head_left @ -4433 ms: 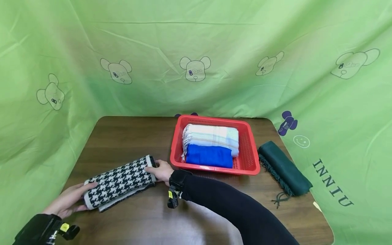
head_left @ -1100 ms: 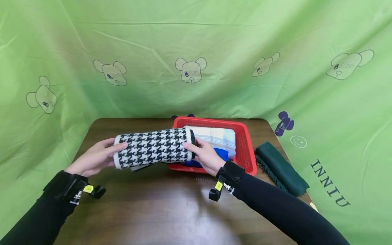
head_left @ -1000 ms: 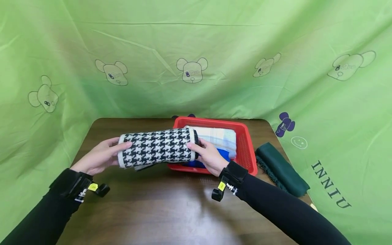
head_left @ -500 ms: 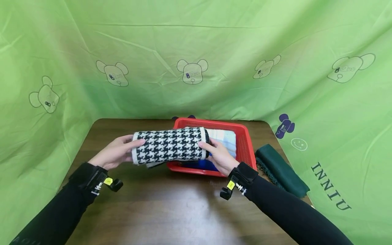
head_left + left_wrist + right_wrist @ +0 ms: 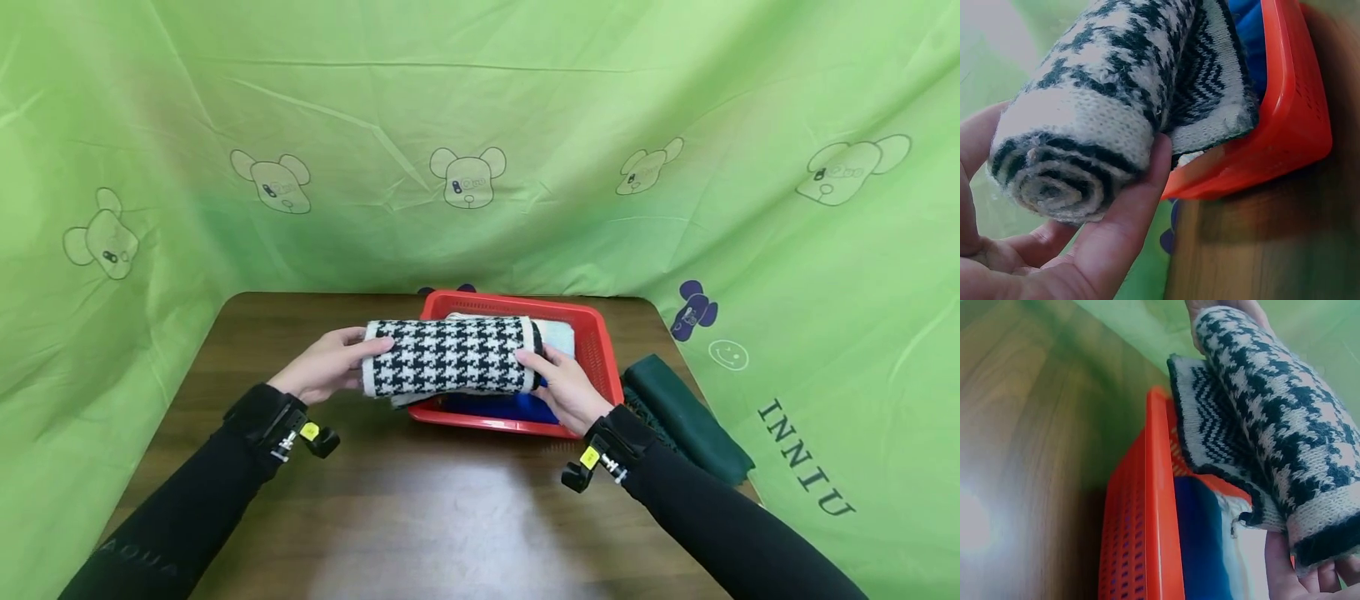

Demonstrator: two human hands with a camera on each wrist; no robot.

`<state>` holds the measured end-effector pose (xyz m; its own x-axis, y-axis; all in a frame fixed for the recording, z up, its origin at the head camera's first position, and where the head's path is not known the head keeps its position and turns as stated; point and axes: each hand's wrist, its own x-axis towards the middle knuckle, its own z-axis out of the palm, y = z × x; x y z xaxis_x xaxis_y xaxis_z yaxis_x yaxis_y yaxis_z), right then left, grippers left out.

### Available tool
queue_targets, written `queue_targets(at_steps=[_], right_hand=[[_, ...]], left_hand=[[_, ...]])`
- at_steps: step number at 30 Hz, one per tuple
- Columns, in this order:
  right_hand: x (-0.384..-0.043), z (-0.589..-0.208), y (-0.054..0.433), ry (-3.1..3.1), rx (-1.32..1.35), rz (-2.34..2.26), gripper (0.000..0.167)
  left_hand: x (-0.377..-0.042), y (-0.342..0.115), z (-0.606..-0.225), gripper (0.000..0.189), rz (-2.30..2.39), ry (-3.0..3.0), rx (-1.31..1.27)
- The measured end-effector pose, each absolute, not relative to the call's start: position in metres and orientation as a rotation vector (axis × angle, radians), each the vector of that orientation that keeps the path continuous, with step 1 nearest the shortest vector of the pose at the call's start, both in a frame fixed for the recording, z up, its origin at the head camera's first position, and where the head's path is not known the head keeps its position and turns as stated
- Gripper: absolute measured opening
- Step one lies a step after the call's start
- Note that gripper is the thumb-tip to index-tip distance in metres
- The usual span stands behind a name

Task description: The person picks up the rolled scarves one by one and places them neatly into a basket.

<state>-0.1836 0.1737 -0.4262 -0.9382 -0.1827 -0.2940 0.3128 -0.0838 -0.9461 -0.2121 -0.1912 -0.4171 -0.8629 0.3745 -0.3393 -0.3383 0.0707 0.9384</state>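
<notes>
The step in hand looks like holding the houndstooth roll over the red basket, near the tabletop's far edge; lowering it would call for level support and minding the loose flap. The left hand grips the left end, fingers roll-wide; the right hand grips the other likewise.

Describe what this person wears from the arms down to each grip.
The left sleeve and right sleeve are black and long; the left one carries faint lettering, too dim to read surely. Each wrist has a black band bearing a small black camera, a yellow tag and silvery fittings. The left grip and right grip are ungloved.
</notes>
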Motion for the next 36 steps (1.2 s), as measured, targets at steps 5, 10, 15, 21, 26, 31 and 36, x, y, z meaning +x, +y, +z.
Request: queue_targets(at_steps=[5, 10, 15, 21, 26, 31, 36], right_hand=[[-0.185, -0.43, 0.185, 1.883, 0.171, -2.084, 0.057], [-0.189, -0.434, 0.193, 1.88, 0.2, -2.101, 0.064], [-0.191, -0.436, 0.201, 1.882, 0.241, -2.1, 0.068], [-0.192, -0.44, 0.212, 1.904, 0.246, -2.089, 0.07], [-0.194, -0.443, 0.221, 1.958, 0.247, -2.066, 0.068], [-0.198, -0.444, 0.228, 1.985, 0.272, -2.062, 0.064], [-0.202, -0.443, 0.233, 2.018, 0.286, -2.041, 0.062]], left_hand=[[-0.22, -0.175, -0.418, 0.076, 1.829, 1.846, 0.028], [-0.227, -0.163, -0.419, 0.078, 1.796, 1.858, 0.014], [-0.234, -0.151, -0.422, 0.073, 1.777, 1.87, 0.008], [-0.243, -0.137, -0.424, 0.07, 1.775, 1.879, -0.007], [-0.25, -0.124, -0.423, 0.068, 1.761, 1.895, -0.009], [-0.254, -0.112, -0.422, 0.068, 1.747, 1.92, -0.014], [-0.261, -0.103, -0.423, 0.064, 1.742, 1.938, -0.025]])
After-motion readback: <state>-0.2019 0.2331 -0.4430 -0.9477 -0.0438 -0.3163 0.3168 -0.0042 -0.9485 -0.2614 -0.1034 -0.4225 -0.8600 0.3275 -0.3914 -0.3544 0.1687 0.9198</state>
